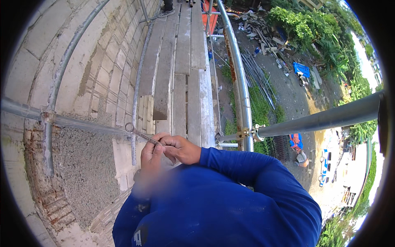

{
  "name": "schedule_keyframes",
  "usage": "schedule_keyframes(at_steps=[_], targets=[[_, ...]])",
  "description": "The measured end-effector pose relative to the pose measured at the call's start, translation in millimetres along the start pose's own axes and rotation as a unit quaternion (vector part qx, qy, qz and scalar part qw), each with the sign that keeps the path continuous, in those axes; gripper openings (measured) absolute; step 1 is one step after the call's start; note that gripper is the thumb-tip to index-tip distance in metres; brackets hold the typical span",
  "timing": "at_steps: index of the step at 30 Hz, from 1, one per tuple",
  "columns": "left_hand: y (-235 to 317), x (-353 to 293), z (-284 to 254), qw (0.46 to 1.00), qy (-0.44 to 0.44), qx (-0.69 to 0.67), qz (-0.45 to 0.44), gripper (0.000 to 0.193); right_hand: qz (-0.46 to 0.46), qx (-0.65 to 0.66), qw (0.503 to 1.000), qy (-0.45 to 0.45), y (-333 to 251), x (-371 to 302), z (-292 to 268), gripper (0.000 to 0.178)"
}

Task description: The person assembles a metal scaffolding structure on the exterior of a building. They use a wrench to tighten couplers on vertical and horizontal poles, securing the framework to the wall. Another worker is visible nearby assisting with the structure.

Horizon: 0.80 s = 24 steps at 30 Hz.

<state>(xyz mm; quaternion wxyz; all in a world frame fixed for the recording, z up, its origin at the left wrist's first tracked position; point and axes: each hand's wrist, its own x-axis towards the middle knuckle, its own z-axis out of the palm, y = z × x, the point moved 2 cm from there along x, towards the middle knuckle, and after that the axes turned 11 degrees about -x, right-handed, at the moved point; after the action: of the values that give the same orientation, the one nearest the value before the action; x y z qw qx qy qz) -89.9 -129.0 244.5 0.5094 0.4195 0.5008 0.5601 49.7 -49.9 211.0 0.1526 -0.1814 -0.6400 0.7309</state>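
Note:
In front of my chest I hold a metal ring wrench (142, 135), its round end pointing away to the upper left. My left hand (150, 158) is closed around the near part of the shank, thumb on top. Against it lies my right hand (184, 150), fingers bent and pressed together over the same near end, which they mostly hide. Both hands touch each other. Just past the wrench's ring runs a horizontal scaffold pipe (88, 124) along the wall.
Scaffold planks (168, 53) stretch ahead, with a person's shoe (166, 12) at the far end. A block wall (111, 61) stands at left. On the right, a steel upright (240, 82) and a thick pipe (317, 121) meet at a clamp (257, 132), above the ground far below.

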Motion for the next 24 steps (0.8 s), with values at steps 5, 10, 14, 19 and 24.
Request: schedule_keyframes(at_steps=[5,10,14,19,24], targets=[[-1,-4,-14,0.998,0.021,-0.06,-0.005,0.044,-0.002,-0.013,0.999,-0.044,-14,11,4,0.021],[-2,-18,-47,0.986,0.11,-0.022,0.12,0.042,-0.072,-0.273,0.958,-0.06,-15,32,17,0.029],[-9,-61,-121,0.958,0.247,-0.009,0.145,0.033,-0.056,-0.39,0.913,-0.103,-16,74,31,0.042],[-29,-129,-230,0.915,0.4,0.047,0.033,0.037,-0.113,-0.411,0.893,-0.145,-63,159,42,0.023],[-79,-197,-339,0.851,0.504,0.147,-0.015,0.032,-0.265,-0.413,0.861,-0.133,-145,283,81,0.012]])
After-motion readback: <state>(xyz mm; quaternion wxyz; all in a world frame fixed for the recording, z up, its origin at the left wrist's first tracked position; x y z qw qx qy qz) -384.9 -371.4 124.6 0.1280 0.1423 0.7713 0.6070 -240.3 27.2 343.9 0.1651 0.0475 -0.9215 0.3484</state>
